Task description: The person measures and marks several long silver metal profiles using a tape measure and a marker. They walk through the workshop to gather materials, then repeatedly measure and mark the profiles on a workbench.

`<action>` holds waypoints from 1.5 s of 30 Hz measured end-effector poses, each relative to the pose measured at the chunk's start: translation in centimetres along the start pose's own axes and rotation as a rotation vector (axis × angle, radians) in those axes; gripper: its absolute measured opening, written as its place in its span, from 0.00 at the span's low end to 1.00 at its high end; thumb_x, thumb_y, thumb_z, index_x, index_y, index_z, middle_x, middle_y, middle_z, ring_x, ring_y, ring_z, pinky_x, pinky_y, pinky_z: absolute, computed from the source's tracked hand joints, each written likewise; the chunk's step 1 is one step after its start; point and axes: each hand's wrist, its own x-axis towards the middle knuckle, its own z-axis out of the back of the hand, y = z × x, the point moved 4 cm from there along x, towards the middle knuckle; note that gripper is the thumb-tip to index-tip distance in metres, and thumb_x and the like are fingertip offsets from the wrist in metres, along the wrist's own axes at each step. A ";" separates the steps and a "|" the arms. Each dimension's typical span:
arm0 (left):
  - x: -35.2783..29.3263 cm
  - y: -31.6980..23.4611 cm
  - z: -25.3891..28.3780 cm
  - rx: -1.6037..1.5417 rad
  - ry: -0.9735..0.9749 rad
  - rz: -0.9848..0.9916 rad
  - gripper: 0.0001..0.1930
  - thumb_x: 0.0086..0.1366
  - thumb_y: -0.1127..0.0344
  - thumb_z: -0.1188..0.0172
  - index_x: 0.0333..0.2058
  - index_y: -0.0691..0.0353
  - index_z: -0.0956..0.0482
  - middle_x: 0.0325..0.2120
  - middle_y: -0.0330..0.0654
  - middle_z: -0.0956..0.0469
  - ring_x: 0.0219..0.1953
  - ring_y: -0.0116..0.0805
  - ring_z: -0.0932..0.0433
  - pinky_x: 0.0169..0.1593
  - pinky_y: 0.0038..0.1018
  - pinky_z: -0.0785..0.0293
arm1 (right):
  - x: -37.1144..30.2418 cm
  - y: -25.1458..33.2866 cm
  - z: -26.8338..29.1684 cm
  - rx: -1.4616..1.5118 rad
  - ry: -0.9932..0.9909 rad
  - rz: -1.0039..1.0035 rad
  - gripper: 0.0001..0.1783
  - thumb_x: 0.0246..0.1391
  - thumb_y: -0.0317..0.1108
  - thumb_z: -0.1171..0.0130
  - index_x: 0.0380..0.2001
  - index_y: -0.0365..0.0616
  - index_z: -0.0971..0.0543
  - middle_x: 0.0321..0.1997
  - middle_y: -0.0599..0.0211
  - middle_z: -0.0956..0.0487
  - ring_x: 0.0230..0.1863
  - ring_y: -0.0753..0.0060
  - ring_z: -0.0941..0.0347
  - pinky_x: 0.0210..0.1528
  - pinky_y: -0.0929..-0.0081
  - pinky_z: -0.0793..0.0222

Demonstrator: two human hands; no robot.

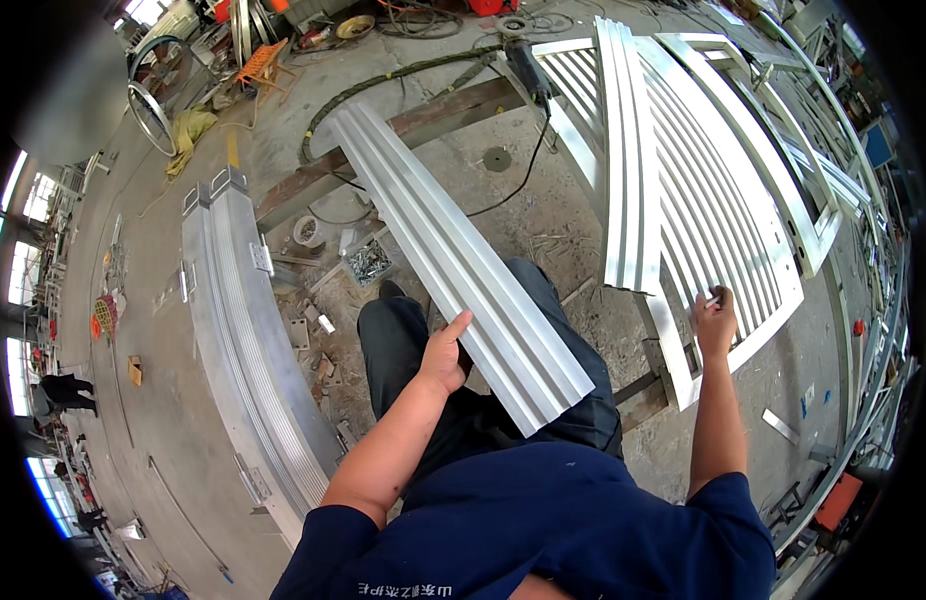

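The left hand (445,352) covers part of the ribbed profile's (453,260) left edge; its palm side is hidden. A small white thing (712,300) in the right hand (716,322) is too small to tell. The gate frame (683,180) partly hides the beam (638,390) under it.

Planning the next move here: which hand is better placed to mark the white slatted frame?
Right. The right hand already rests on the white slatted frame, a small marker-like object in its fingers. The left hand grips the ribbed metal strip.
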 end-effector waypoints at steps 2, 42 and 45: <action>-0.4 -0.4 -0.8 -0.050 0.066 0.054 0.26 0.65 0.57 0.39 0.56 0.68 0.31 0.52 0.47 0.25 0.54 0.43 0.26 0.61 0.39 0.33 | -2.2 3.6 -1.0 0.167 0.078 0.094 0.18 0.50 0.31 0.34 0.44 0.39 0.24 0.38 0.57 0.20 0.43 0.61 0.23 0.48 0.68 0.30; 0.7 -8.6 -1.6 -0.191 0.166 -0.294 0.29 0.62 0.57 0.39 0.59 0.63 0.33 0.56 0.46 0.28 0.56 0.45 0.28 0.61 0.45 0.33 | -7.0 21.6 -1.8 -0.088 0.989 0.525 0.40 0.33 0.49 0.24 0.48 0.35 0.22 0.37 0.50 0.18 0.36 0.56 0.19 0.44 0.68 0.24; -1.5 -13.6 0.1 -0.229 0.140 -0.359 0.30 0.61 0.57 0.39 0.60 0.62 0.34 0.56 0.46 0.28 0.56 0.46 0.28 0.62 0.45 0.34 | -4.1 20.8 1.0 -0.007 0.963 0.748 0.37 0.32 0.47 0.22 0.46 0.37 0.21 0.34 0.53 0.18 0.34 0.56 0.19 0.39 0.69 0.24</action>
